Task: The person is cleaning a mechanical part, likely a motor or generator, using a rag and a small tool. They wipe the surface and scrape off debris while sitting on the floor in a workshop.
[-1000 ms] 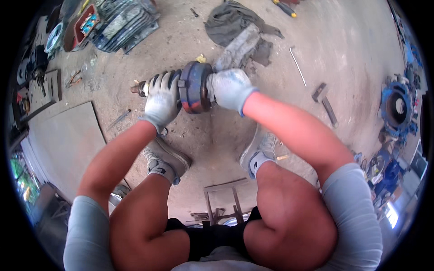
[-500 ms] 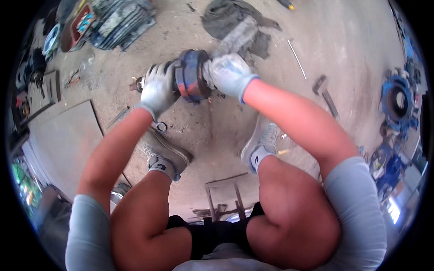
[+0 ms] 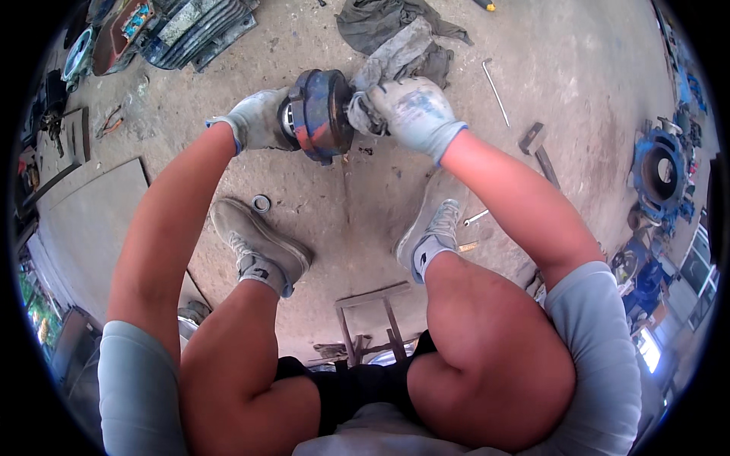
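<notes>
A round, dark blue metal housing (image 3: 323,114) with worn reddish patches is held sideways above the concrete floor. At its left end my gloved left hand (image 3: 262,121) is wrapped round the shaft side. A silvery bearing edge shows between glove and housing, while the shaft's end is hidden. My gloved right hand (image 3: 417,112) is closed round a bunched grey rag (image 3: 366,115), which touches or nearly touches the housing's right face. Behind that hand, a heap of grey cloth (image 3: 403,57) lies on the floor; whether the rag joins it cannot be made out.
A hammer (image 3: 541,156) and a thin metal rod (image 3: 496,93) lie to the right. A small ring (image 3: 261,204) and a wrench (image 3: 477,218) are near my shoes. Pliers (image 3: 112,121) and a finned motor casing (image 3: 199,34) lie left; a blue flanged casting (image 3: 660,173) stands right.
My left hand has shifted left along the part, covering the shaft end and exposing the bearing edge. The right hand and rag have moved slightly at the right face.
</notes>
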`<state>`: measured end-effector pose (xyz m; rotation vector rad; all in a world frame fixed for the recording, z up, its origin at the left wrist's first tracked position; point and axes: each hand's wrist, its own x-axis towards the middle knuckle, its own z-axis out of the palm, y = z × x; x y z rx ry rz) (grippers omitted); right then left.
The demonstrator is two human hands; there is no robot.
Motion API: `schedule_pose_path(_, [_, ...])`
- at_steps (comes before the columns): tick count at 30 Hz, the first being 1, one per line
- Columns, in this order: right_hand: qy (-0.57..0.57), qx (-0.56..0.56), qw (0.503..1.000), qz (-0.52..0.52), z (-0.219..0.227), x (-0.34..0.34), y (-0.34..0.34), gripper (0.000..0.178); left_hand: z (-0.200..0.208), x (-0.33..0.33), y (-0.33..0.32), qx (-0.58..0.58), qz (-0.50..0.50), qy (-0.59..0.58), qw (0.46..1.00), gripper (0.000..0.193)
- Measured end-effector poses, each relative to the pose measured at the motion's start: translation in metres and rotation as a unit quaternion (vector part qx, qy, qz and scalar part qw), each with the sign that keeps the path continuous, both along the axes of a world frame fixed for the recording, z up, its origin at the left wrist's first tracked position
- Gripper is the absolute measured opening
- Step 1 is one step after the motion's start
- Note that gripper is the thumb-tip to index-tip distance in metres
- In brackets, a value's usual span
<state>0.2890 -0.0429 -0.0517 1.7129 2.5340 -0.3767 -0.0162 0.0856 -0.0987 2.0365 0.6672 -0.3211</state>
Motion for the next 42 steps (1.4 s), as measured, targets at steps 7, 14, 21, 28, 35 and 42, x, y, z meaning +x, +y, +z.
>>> schedule_pose_path(7, [0.006, -0.082, 0.966, -0.247, 0.038, 0.126, -0.042, 0.029, 0.012, 0.006, -0.001, 0.049, 0.019, 0.066, 0.996, 0.083])
schedule_pose_path(14, [0.19, -0.173, 0.961, -0.102, 0.062, 0.036, 0.006, 0.042, 0.016, 0.009, -0.011, 0.13, 0.016, 0.057, 0.99, 0.084])
schedule_pose_path(21, [-0.018, -0.184, 0.982, 0.038, 0.02, -0.041, 0.033, 0.029, 0.021, 0.009, -0.008, 0.104, 0.014, 0.064, 0.992, 0.088])
schedule_pose_path(28, [0.078, -0.264, 0.961, 0.018, 0.011, -0.028, 0.065, 0.028, 0.025, 0.014, -0.018, 0.137, 0.033, 0.085, 0.986, 0.088])
schedule_pose_path(35, [-0.034, -0.247, 0.933, 0.26, -0.017, -0.008, 0.097, 0.033, 0.037, 0.018, -0.027, 0.16, 0.03, 0.132, 0.978, 0.097])
schedule_pose_path(42, [0.035, -0.208, 0.975, 0.072, -0.017, -0.014, 0.084, 0.038, 0.034, 0.004, -0.028, 0.168, 0.039, 0.157, 0.972, 0.097])
